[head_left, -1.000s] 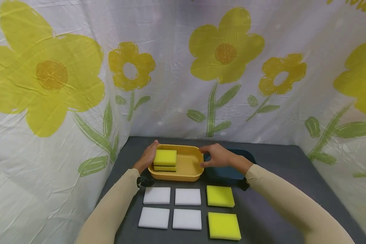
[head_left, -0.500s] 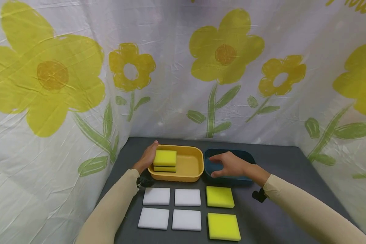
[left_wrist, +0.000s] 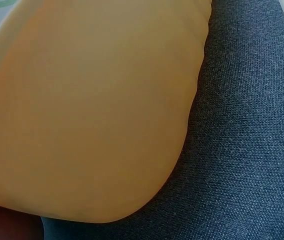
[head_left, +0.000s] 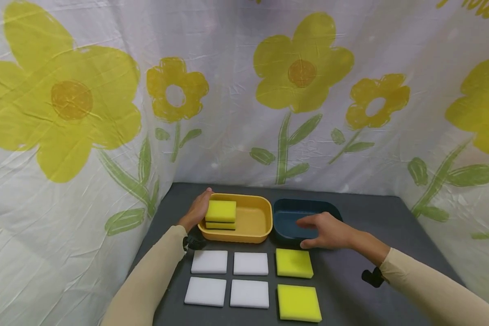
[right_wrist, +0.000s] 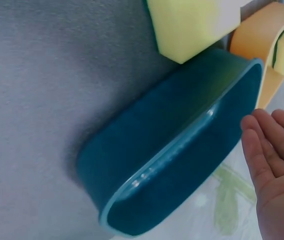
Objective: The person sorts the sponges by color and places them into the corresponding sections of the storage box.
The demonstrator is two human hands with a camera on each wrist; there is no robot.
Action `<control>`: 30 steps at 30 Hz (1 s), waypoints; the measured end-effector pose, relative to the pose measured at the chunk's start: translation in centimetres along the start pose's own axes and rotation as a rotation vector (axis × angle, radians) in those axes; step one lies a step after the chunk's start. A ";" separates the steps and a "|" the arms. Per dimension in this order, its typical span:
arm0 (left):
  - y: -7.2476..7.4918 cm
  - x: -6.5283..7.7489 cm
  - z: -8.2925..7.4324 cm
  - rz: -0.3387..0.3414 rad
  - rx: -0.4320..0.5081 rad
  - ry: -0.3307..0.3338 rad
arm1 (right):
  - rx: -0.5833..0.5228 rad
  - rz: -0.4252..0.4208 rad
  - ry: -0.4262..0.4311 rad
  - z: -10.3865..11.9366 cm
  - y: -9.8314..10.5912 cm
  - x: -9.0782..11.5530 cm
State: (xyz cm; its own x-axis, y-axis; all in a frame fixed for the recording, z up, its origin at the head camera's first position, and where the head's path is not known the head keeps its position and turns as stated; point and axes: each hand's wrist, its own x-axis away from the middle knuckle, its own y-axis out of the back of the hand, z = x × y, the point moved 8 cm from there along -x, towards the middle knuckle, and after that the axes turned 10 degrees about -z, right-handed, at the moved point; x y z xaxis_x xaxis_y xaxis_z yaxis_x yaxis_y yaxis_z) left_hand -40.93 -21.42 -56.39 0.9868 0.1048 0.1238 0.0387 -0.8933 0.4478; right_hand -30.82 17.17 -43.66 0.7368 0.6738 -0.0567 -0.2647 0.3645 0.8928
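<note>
A white curtain (head_left: 228,158) printed with yellow flowers (head_left: 303,73) and green stems (head_left: 283,149) hangs behind and beside a dark grey tabletop (head_left: 375,213)

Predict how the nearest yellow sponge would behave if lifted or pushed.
The nearest yellow sponge is probably light and squeezable, given its foam-like look. It's unlikely to roll, being squared off, and would probably slide rather than tip, lying flat on the dark table.

4 yellow sponges (head_left: 294,262), 4 white sponges (head_left: 250,263), 2 trays (head_left: 252,217) show.
</note>
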 end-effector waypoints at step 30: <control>-0.1 -0.2 0.2 0.034 0.000 -0.027 | 0.002 0.078 -0.111 -1.2 -4.1 5.4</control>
State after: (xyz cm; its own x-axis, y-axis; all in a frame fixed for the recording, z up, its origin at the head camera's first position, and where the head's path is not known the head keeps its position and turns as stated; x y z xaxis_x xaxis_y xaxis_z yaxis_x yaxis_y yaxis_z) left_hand -41.06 -21.44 -56.63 0.9914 0.0631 0.1150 0.0056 -0.8962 0.4437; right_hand -26.53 20.05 -48.14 0.7785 0.6245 0.0624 -0.3224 0.3126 0.8935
